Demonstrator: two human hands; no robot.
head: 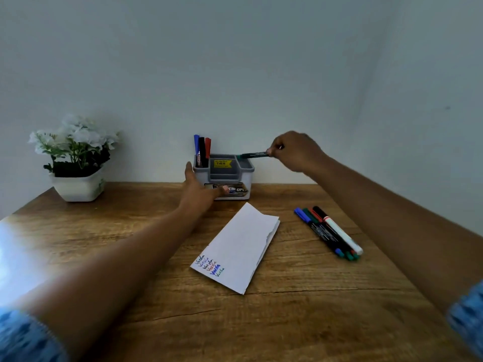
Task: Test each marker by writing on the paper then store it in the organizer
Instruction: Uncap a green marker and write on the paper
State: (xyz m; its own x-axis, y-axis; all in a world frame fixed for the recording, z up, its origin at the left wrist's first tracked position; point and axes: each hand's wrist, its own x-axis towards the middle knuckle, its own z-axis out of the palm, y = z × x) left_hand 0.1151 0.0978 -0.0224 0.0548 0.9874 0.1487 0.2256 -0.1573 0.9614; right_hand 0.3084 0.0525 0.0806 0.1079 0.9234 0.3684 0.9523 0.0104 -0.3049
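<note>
A home desk: wooden tabletop, potted white flowers against a plain wall

Organizer at the table's back edge holds three upright markers; green marker level above it; four markers beside written paper.

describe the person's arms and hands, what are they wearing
The left hand and right hand are bare, no gloves, and no rings or watch show. The left sleeve and right sleeve are light blue fabric, stopping well short of the wrists.
</note>
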